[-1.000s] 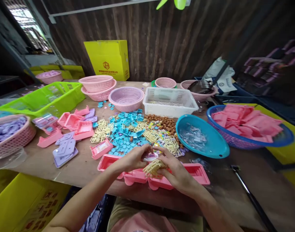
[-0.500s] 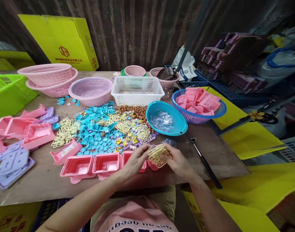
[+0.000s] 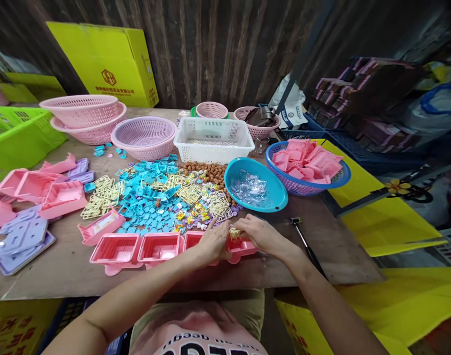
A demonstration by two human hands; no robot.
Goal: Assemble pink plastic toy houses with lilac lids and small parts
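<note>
A row of pink plastic boxes point(image 3: 116, 249) lies along the near edge of the table. At its right end, my right hand point(image 3: 260, 235) has its fingers closed on a cream plastic lattice piece point(image 3: 235, 234), which sits in the mouth of the rightmost pink box point(image 3: 242, 250). My left hand point(image 3: 214, 242) is closed at that box's left edge; its fingertips are partly hidden. Just beyond both hands lie more cream lattice frames point(image 3: 221, 204), small colourful pieces and blue plastic parts point(image 3: 147, 212). A turquoise basin point(image 3: 281, 202) of clear plastic parts stands past my right hand.
Right of my right hand lies a black-handled hammer-like tool point(image 3: 309, 246). A blue basket point(image 3: 346, 180) holds pink parts. Behind are a white basket point(image 3: 214, 158), a lilac basket point(image 3: 144, 153) and brown pieces point(image 3: 206, 171). Purple plates point(image 3: 23, 241) lie at left.
The cream lattice has gone down from above the table into the rightmost pink box. Both hands have moved down with it, and the left hand now rests at that box's edge.
</note>
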